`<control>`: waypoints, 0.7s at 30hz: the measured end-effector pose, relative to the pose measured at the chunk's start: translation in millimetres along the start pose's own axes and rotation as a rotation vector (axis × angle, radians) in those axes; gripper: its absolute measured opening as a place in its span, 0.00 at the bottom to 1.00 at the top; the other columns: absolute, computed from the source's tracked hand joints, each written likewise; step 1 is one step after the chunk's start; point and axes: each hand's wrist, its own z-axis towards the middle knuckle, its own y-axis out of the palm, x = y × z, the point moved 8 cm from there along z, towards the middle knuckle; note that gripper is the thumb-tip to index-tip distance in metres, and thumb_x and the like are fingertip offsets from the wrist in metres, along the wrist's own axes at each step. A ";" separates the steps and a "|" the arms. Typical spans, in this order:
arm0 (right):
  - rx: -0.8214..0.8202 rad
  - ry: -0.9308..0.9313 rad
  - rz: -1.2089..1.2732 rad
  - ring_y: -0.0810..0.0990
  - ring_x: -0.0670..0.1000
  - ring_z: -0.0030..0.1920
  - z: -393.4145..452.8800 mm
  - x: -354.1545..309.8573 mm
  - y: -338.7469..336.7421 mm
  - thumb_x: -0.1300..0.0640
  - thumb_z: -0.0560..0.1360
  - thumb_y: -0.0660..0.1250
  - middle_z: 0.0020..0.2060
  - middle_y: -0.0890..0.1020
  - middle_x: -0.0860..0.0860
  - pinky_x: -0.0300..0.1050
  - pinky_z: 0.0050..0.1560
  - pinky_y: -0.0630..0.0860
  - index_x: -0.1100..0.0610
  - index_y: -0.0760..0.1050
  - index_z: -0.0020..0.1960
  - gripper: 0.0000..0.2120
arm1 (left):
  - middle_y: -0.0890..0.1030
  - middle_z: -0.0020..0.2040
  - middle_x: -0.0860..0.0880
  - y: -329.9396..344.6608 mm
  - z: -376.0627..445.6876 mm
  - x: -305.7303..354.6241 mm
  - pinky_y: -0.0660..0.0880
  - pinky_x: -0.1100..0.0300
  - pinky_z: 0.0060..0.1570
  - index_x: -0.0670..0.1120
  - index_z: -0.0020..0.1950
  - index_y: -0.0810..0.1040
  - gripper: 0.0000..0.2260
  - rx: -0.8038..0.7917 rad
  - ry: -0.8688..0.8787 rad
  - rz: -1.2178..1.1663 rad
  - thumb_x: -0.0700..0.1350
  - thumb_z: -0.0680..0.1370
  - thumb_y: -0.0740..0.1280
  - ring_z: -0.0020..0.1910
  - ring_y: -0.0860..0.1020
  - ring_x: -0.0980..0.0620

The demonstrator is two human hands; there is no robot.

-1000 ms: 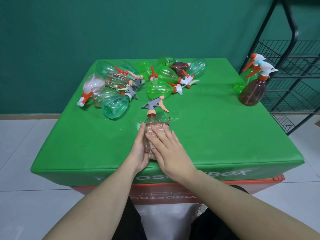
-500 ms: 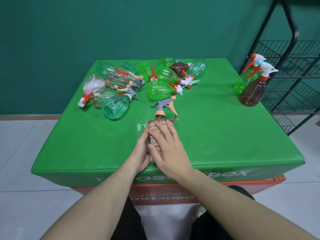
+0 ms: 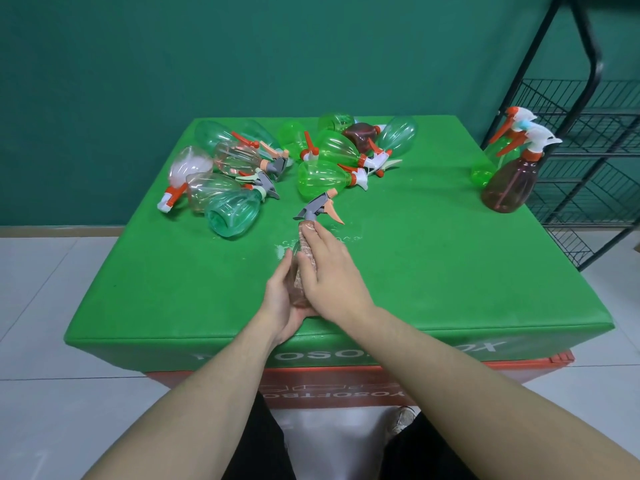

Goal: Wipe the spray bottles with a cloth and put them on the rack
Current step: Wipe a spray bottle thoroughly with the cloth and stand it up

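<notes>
Judging from the desk point(image 3: 433, 271), little was done: 2 upright bottles point(image 3: 509, 181) stood by the empty rack point(image 3: 588, 161), many lay piled point(image 3: 322, 161). Left hand point(image 3: 282, 299) cradled the brownish spray bottle point(image 3: 304, 261); right hand point(image 3: 332, 275), fingers flat, pressed a cloth point(image 3: 308, 252) on it.

Glossy clear plastic bottles point(image 3: 322, 178); matt green tabletop point(image 3: 433, 271); wire rack point(image 3: 588, 150).
</notes>
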 end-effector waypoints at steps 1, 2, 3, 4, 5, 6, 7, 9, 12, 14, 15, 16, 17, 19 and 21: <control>0.008 -0.037 -0.040 0.59 0.54 0.79 -4.1 0.4 2.5 0.48 0.84 0.51 0.80 0.62 0.53 0.55 0.79 0.57 0.56 0.62 0.80 0.27 | 0.84 0.63 0.43 0.3 0.4 0.2 0.80 0.47 0.51 0.49 0.71 0.78 0.24 -0.003 0.009 -0.012 0.61 0.85 0.55 0.58 0.84 0.44; 0.013 -0.066 -0.075 0.60 0.55 0.79 -8.6 1.6 4.2 0.47 0.83 0.50 0.80 0.62 0.54 0.56 0.78 0.58 0.56 0.62 0.80 0.27 | 0.82 0.66 0.42 1.3 0.6 0.3 0.81 0.48 0.52 0.48 0.71 0.78 0.24 -0.009 0.015 -0.025 0.60 0.85 0.54 0.62 0.83 0.44; 0.015 -0.086 -0.105 0.59 0.56 0.79 -12.8 3.6 5.5 0.47 0.83 0.49 0.80 0.62 0.54 0.57 0.78 0.58 0.56 0.61 0.80 0.28 | 0.81 0.68 0.42 1.8 1.4 -0.4 0.81 0.49 0.54 0.46 0.72 0.77 0.25 -0.014 0.017 -0.040 0.60 0.85 0.54 0.65 0.81 0.44; 0.014 -0.108 -0.136 0.58 0.57 0.79 -17.3 4.8 6.3 0.47 0.84 0.48 0.80 0.61 0.54 0.58 0.78 0.58 0.56 0.61 0.80 0.28 | 0.79 0.69 0.41 2.2 1.6 -1.3 0.81 0.49 0.58 0.45 0.74 0.75 0.26 -0.020 0.016 -0.048 0.60 0.85 0.54 0.68 0.79 0.43; 0.013 -0.130 -0.168 0.57 0.57 0.80 -22.7 4.6 6.8 0.47 0.84 0.48 0.80 0.61 0.54 0.59 0.78 0.57 0.56 0.60 0.81 0.27 | 0.79 0.70 0.41 2.5 1.6 -1.6 0.80 0.50 0.61 0.45 0.74 0.75 0.26 -0.020 0.018 -0.045 0.60 0.85 0.54 0.69 0.78 0.43; 0.013 -0.152 -0.195 0.55 0.57 0.81 -28.5 3.7 7.2 0.48 0.84 0.47 0.80 0.60 0.54 0.59 0.79 0.55 0.55 0.59 0.81 0.27 | 0.79 0.70 0.41 2.7 1.2 -1.4 0.79 0.50 0.63 0.44 0.74 0.75 0.27 -0.017 0.024 -0.030 0.61 0.85 0.54 0.69 0.78 0.43; 0.012 -0.175 -0.216 0.53 0.57 0.81 -34.4 2.8 8.1 0.48 0.84 0.47 0.81 0.59 0.54 0.59 0.80 0.54 0.55 0.59 0.81 0.27 | 0.80 0.69 0.42 3.2 0.8 -1.1 0.78 0.50 0.64 0.45 0.74 0.76 0.29 -0.014 0.028 -0.005 0.63 0.84 0.55 0.69 0.78 0.44; 0.015 -0.224 -0.240 0.51 0.58 0.81 -44.9 2.3 10.4 0.49 0.85 0.48 0.81 0.58 0.54 0.60 0.80 0.53 0.55 0.58 0.81 0.26 | 0.82 0.66 0.41 5.9 -2.6 -0.4 0.79 0.50 0.62 0.44 0.69 0.80 0.32 -0.022 0.018 0.031 0.67 0.80 0.56 0.65 0.81 0.44; 0.025 -0.285 -0.252 0.50 0.58 0.82 -56.1 6.5 16.3 0.52 0.85 0.52 0.81 0.58 0.54 0.61 0.79 0.55 0.55 0.58 0.81 0.25 | 0.83 0.62 0.38 4.0 -4.9 0.2 0.78 0.48 0.63 0.42 0.59 0.86 0.30 -0.007 0.005 0.018 0.66 0.76 0.62 0.59 0.84 0.42; 0.029 -0.312 -0.237 0.48 0.58 0.82 -61.8 9.7 17.4 0.54 0.84 0.55 0.81 0.57 0.54 0.63 0.78 0.58 0.54 0.56 0.81 0.26 | 0.81 0.65 0.35 -0.2 -3.4 -0.2 0.73 0.44 0.70 0.41 0.59 0.86 0.29 0.005 0.012 0.002 0.64 0.76 0.64 0.64 0.81 0.39; 0.032 -0.322 -0.226 0.48 0.58 0.82 -64.4 10.5 17.0 0.54 0.84 0.55 0.81 0.57 0.53 0.63 0.78 0.59 0.53 0.55 0.81 0.27 | 0.80 0.66 0.34 -0.7 -3.2 -0.4 0.70 0.43 0.72 0.39 0.62 0.84 0.29 0.002 0.015 -0.006 0.63 0.77 0.64 0.67 0.78 0.37; 0.032 -0.323 -0.208 0.48 0.57 0.82 -66.4 11.2 16.0 0.53 0.84 0.56 0.81 0.57 0.53 0.64 0.77 0.60 0.53 0.55 0.81 0.27 | 0.79 0.67 0.33 -0.2 -3.1 -1.0 0.69 0.42 0.73 0.38 0.65 0.82 0.31 -0.007 0.013 -0.014 0.63 0.78 0.65 0.69 0.77 0.36; 0.030 -0.314 -0.187 0.47 0.56 0.82 -67.6 11.9 14.7 0.52 0.84 0.56 0.82 0.57 0.52 0.63 0.77 0.61 0.52 0.56 0.81 0.26 | 0.78 0.67 0.33 0.9 -2.9 -1.6 0.69 0.42 0.74 0.37 0.68 0.79 0.32 -0.014 0.007 -0.017 0.62 0.77 0.65 0.69 0.76 0.35; 0.025 -0.279 -0.151 0.47 0.54 0.82 -67.8 12.2 12.3 0.49 0.85 0.55 0.82 0.56 0.50 0.63 0.77 0.61 0.51 0.58 0.81 0.25 | 0.79 0.67 0.33 2.9 -2.9 -0.8 0.70 0.42 0.72 0.36 0.69 0.78 0.32 -0.020 0.005 -0.020 0.62 0.77 0.65 0.68 0.77 0.35; 0.029 -0.255 -0.136 0.46 0.53 0.82 -65.8 9.5 10.4 0.48 0.85 0.53 0.82 0.56 0.49 0.61 0.78 0.59 0.51 0.61 0.80 0.25 | 0.80 0.65 0.33 5.0 -3.9 0.4 0.72 0.43 0.70 0.38 0.68 0.79 0.31 -0.029 0.006 -0.015 0.61 0.78 0.64 0.67 0.78 0.36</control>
